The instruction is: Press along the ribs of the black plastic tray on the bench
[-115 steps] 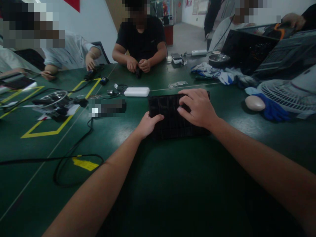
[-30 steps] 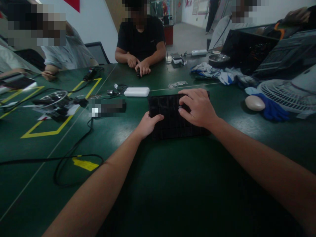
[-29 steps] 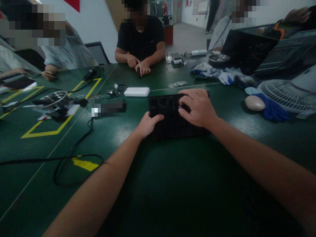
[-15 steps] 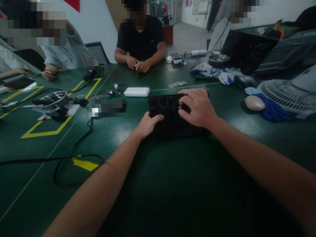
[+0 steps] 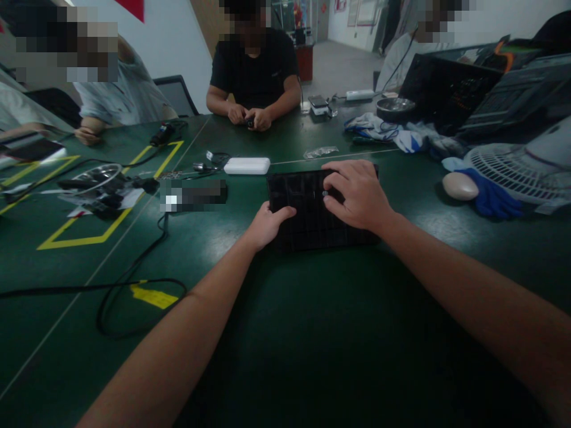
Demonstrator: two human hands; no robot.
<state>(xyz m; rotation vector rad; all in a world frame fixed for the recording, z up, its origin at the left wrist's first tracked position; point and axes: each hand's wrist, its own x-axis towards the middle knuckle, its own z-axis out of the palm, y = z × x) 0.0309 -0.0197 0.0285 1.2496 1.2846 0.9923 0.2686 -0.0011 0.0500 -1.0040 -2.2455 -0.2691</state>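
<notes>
A flat, black rectangular case (image 5: 307,223) with faint panel lines on its face sits before me at mid-table. At its left end my left hand (image 5: 270,224) grips the edge, thumb laid over the face and the other fingers hidden. My right hand (image 5: 354,193) reaches over the upper right part of the case, its fingers bent. Between that thumb and forefinger shows a small round metallic stud (image 5: 325,194); whether it is fixed to the case I cannot tell.
A white power bank (image 5: 247,166) lies beyond, left of the case. Black cables (image 5: 134,261) loop at left, near a metal bowl (image 5: 100,178). To the right are a pale computer mouse (image 5: 459,186), blue glove (image 5: 497,196) and fan (image 5: 517,169). Co-workers sit opposite.
Both my hands and the case stay practically where they were. Across the table, a co-worker's hands have shifted slightly around a small dark object.
</notes>
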